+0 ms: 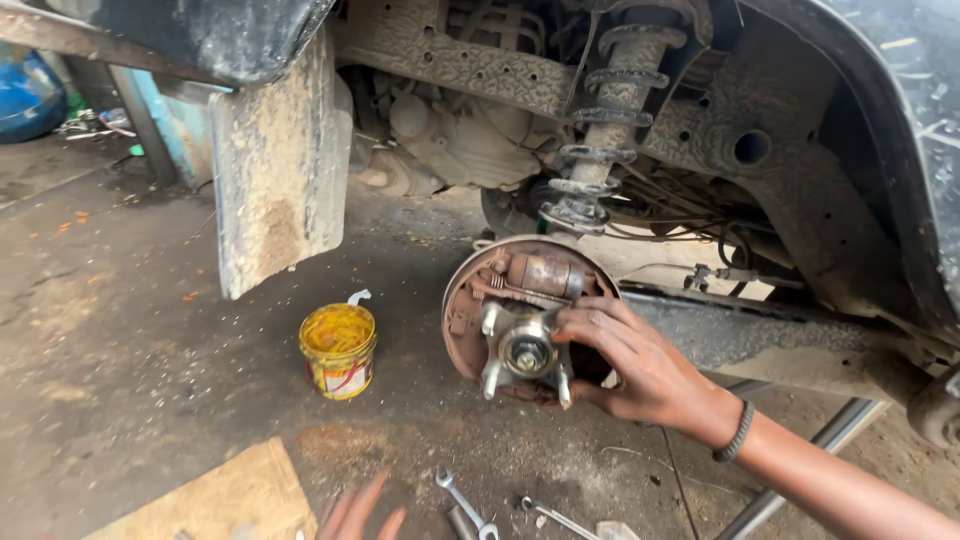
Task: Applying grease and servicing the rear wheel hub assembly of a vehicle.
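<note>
A rusty brake backing plate (470,335) with a wheel hub (527,350) and its studs sits under a raised car, below a dusty coil spring (605,120). My right hand (625,360) rests on the right side of the plate, fingers curled over the hub's edge; a dark band is on the wrist. My left hand (355,515) is blurred at the bottom edge, fingers spread, holding nothing, near a spanner (465,505) on the floor.
A small open can of yellow grease (338,350) stands on the dirty concrete left of the hub. A mud flap (280,170) hangs above it. A wooden board (215,500) lies bottom left, a second tool (555,515) and a metal bar (800,460) bottom right.
</note>
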